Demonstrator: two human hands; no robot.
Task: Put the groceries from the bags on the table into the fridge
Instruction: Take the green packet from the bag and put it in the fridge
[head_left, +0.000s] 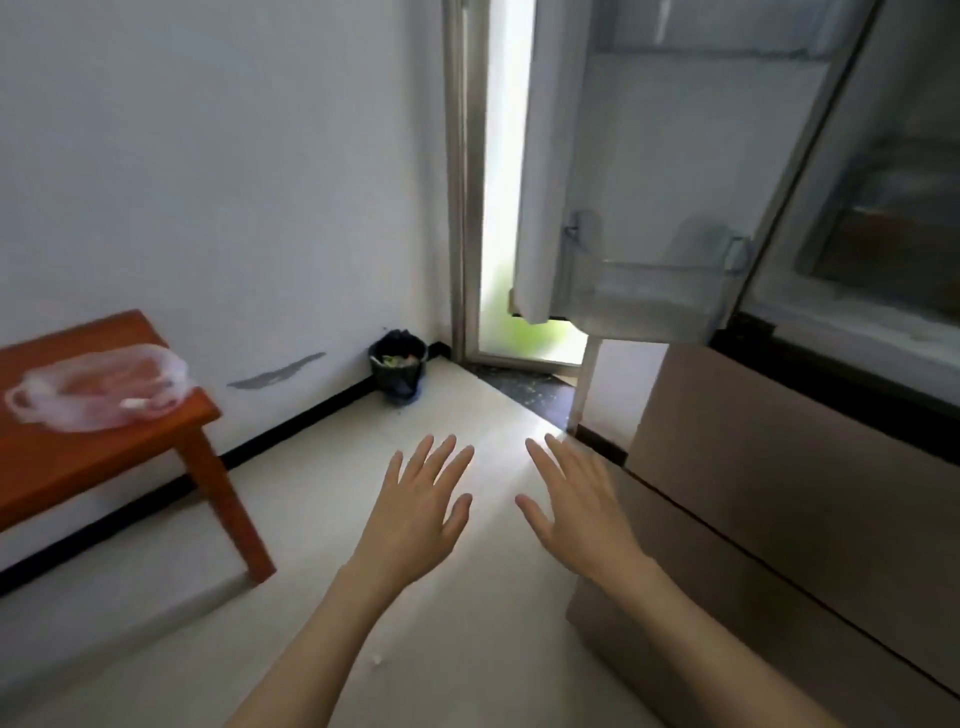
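Note:
A clear plastic bag (104, 387) with pinkish contents lies on the corner of the red-brown wooden table (78, 457) at the left. The fridge (779, 519) stands at the right with brown lower drawers. Its upper door (649, 182) is swung open, and the clear door bin (649, 293) looks empty. The fridge's inside is blurred. My left hand (421, 509) and my right hand (576, 504) are held out flat over the floor between table and fridge, palms down, fingers spread, holding nothing.
A small black waste bin (397, 366) stands in the far corner by the white wall. Behind the fridge door a bright doorway (511, 208) opens outward. Pale tiled floor (467, 649) stretches between table and fridge.

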